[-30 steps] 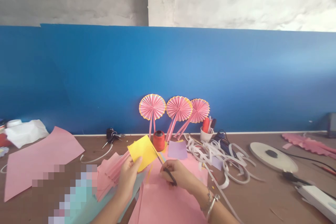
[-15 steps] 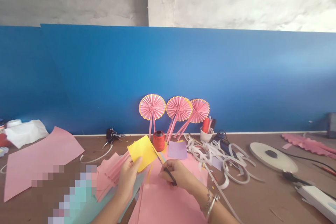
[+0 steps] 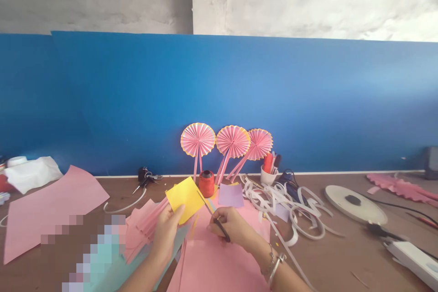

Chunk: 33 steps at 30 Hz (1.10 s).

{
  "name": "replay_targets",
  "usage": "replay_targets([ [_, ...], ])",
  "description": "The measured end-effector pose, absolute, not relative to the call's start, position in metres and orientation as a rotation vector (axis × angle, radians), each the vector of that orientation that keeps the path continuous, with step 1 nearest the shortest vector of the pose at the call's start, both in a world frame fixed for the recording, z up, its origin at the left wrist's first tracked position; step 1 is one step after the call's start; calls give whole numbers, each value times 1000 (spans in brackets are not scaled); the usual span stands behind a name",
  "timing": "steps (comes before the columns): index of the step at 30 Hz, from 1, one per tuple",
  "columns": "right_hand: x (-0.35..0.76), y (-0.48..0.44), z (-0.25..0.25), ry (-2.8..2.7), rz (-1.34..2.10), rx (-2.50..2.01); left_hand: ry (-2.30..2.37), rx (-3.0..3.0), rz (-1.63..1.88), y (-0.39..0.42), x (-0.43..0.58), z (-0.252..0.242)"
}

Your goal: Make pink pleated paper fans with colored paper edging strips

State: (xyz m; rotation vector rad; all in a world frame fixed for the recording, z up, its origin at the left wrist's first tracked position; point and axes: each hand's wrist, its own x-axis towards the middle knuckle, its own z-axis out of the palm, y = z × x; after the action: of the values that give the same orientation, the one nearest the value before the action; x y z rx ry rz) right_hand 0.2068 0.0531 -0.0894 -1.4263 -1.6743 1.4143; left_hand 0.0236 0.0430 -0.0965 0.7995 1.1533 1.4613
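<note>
A square of yellow paper (image 3: 185, 196) is pinched in my left hand (image 3: 168, 226), thumb on top. In my right hand (image 3: 229, 226) is a pair of scissors (image 3: 224, 232) with a dark handle; the blades point up and left, at the right edge of the yellow paper. Whether the blades touch the paper is hard to tell. Pink paper sheets (image 3: 219, 262) lie beneath my hands. Folded pink paper (image 3: 145, 223) sits left of my left hand. Beyond the hands are a red thread spool (image 3: 206, 184) and a purple paper square (image 3: 231, 195).
Three round pink paper fans (image 3: 232, 141) lean against the blue panel (image 3: 137, 91). White strips (image 3: 273, 198) lie tangled at right, near a white cup (image 3: 268, 176) of pens. Farther right are a round white disc (image 3: 356, 204) and a power strip (image 3: 415, 262). Keys (image 3: 147, 177) lie back left.
Both hands, the yellow paper and the scissors keep almost the same place. The scissor blades look slightly farther apart from the paper's edge or shifted, and the view has drifted a touch.
</note>
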Motion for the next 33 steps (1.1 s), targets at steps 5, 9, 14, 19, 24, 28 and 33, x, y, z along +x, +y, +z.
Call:
replay_targets([
  [5,208,55,-95,-1655,1454,-1369,1122,797,1425,42,23,-97],
  [9,207,55,-95,-1639,1470,-1358,1109,816,1397,42,24,-97],
  [14,206,54,-91,-1631,1464,-1360,1077,840,1369,41,28,-97],
  [19,204,53,-87,-1604,1436,-1376,1017,839,1348,38,30,-101],
  [24,203,54,-92,-1602,1418,-1361,1011,842,1344,40,29,-105],
  [28,203,56,-96,-1594,1415,-1341,1024,825,1352,40,30,-103],
  [33,203,56,-97,-1590,1400,-1335,1015,830,1348,40,29,-103],
])
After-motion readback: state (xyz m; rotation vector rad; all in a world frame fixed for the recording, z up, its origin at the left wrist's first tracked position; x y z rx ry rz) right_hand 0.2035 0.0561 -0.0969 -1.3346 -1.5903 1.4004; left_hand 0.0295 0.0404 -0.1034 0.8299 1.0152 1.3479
